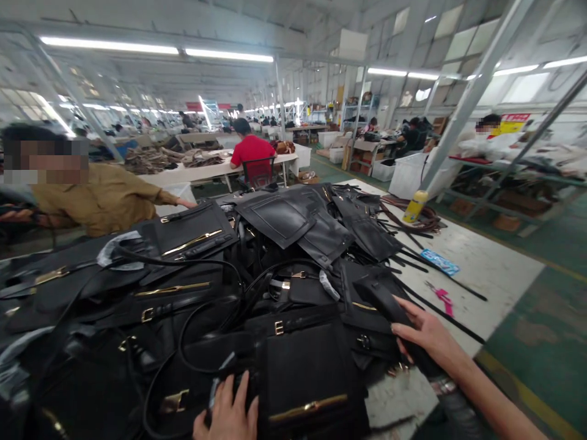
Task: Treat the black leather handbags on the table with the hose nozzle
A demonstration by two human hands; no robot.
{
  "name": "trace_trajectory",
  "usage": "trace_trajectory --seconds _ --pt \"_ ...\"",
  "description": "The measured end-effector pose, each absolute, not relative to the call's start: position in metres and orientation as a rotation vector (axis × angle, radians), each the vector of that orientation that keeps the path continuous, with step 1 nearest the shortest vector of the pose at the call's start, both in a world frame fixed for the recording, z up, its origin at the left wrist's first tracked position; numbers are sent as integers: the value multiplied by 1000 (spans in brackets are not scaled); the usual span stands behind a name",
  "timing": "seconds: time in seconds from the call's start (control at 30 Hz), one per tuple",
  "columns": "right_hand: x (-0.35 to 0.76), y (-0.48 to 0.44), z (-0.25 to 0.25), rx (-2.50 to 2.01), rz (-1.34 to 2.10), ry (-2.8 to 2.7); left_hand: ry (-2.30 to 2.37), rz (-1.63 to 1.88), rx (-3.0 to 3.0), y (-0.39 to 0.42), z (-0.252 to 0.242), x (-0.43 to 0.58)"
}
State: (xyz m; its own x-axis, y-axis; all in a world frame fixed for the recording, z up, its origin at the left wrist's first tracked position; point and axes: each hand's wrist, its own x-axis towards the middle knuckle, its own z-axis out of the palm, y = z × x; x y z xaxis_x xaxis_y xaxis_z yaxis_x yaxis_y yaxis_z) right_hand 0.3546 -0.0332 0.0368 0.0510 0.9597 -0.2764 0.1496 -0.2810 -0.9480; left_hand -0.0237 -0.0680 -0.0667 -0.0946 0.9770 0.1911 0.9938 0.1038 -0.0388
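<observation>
On my feed, the table (498, 275) took up the most room, its pale surface showing along the right side. A heap of black handbags (197, 229) covered most of the rest. Across it on the left sat a co-worker in a tan jacket (103, 198), one arm stretched toward the heap's far edge. The handbag nearest me (305, 360) lay flat at the front of the heap, its gold zipper low on the panel and its buckled strap across the top. My right hand (424, 336) was closed around a black hose nozzle (403, 324), which angled over the heap's right edge, just beside that handbag. My left hand (227, 406) was open, fingers spread on black material by the handbag's left edge; I could not tell whether the palm touched. To the right on the table lay a coil of brown straps (431, 221), with a yellow bottle (415, 206) beside it, then a blue printed packet (440, 261) and, smaller still, pink-handled snips (444, 299).
</observation>
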Motion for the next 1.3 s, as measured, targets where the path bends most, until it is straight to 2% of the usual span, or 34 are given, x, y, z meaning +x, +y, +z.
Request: trace_trajectory --seconds 0.1,0.2,0.33,0.53,0.67,0.77,0.9,1.07,1.3 --pt "350 -56 31 -1449 1446 -1146 -2151 -205 -2152 -59 -40 -4" --pt "333 -66 24 -1375 1607 -1147 -1886 -370 -2361 -40 -33 41" --pt "315 -59 -1 -1335 1691 -1161 -1720 -307 -2483 -17 -63 88" --pt "301 -27 -32 -1330 1657 -1091 -1720 -191 -2472 -8 -89 90" --pt "306 -31 -21 -1299 1588 -1073 -1722 -187 -2466 -6 -84 89" --pt "318 -48 -14 -1286 1665 -1095 -1728 -196 -2473 -7 -82 91" --pt "319 -55 -25 -1324 1753 -1090 -1757 -212 -2492 -4 -74 93" --pt "299 -29 -38 -1323 1676 -1075 -1838 -113 -2617 17 -51 97" --pt "309 -45 -3 -1260 1557 -1083 -1960 42 -2704 35 -25 66"
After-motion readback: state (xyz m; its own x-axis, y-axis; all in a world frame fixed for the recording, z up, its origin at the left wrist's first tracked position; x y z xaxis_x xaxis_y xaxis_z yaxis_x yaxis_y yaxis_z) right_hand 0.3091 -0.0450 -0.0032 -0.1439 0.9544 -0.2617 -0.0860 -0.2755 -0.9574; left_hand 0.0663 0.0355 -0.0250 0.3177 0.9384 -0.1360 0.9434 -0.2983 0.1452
